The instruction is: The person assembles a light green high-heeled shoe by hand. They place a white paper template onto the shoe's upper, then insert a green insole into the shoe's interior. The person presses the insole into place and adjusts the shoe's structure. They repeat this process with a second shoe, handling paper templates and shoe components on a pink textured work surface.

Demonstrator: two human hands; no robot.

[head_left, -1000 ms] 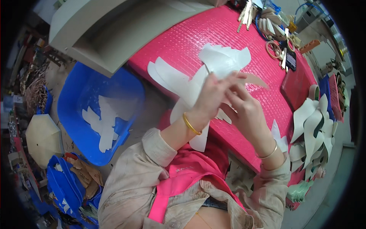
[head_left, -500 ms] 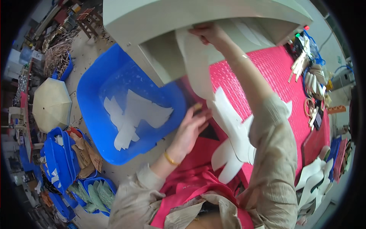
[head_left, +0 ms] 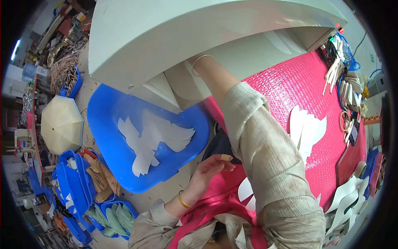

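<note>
A pale, round-ended sheet piece (head_left: 186,85) lies in the shadowed opening of a light grey machine housing (head_left: 166,35), just below my right hand (head_left: 192,61). Only the wrist end of that hand shows, with a thin bangle (head_left: 202,63); its fingers are hidden beneath the hood, so I cannot tell whether they grip the piece or merely touch it. For a reach like this, I judge it best to guide the piece by its edge, flat and without a crease, and to hold my rolled cuff (head_left: 244,99) clear of the hood's lip.

My left hand (head_left: 211,168) is in front of my pink apron (head_left: 215,189), empty, its fingers loosely curled and a little apart, one wrapped in a yellowish band (head_left: 226,157). Well away from the opening seems a sound place for it.

To the right, white feather-edged cutouts (head_left: 304,130) lie on the pink, textured worktop (head_left: 286,83); more white pieces (head_left: 245,191) show partly behind my right sleeve. To the left, a blue tub (head_left: 99,137) holds wing-shaped white cutouts (head_left: 166,133). Farther out are a cream parasol (head_left: 62,124), stacked blue bins (head_left: 68,182) and, at the worktop's far right, scissors (head_left: 345,120).
</note>
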